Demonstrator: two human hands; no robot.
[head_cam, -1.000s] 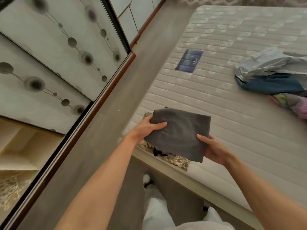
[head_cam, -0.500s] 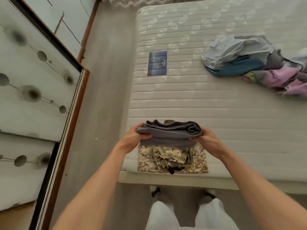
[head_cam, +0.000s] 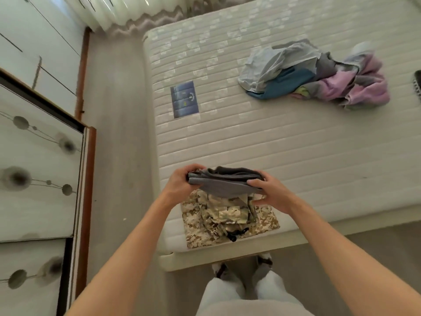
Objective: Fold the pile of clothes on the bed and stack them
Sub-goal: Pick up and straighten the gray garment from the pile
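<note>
Both hands, left hand (head_cam: 180, 183) and right hand (head_cam: 271, 195), grip a folded grey cloth garment (head_cam: 224, 182) (fingers curled round its ends) above the folded camouflage-patterned clothes (head_cam: 227, 220).

- Both bare forearms reach forward from the bottom corners, converging toward 12 o'clock
- Left hand (head_cam: 180, 184) sits at 9 o'clock of the folded grey garment (head_cam: 224, 183); its fingers curl over that end, gripping it
- Right hand (head_cam: 272, 195) grips the 3 o'clock end; thumb on top, fingers beneath

Folded grey garment (head_cam: 225, 184) held above camouflage stack (head_cam: 230, 221); unfolded pile (head_cam: 316, 76) far off.
</note>
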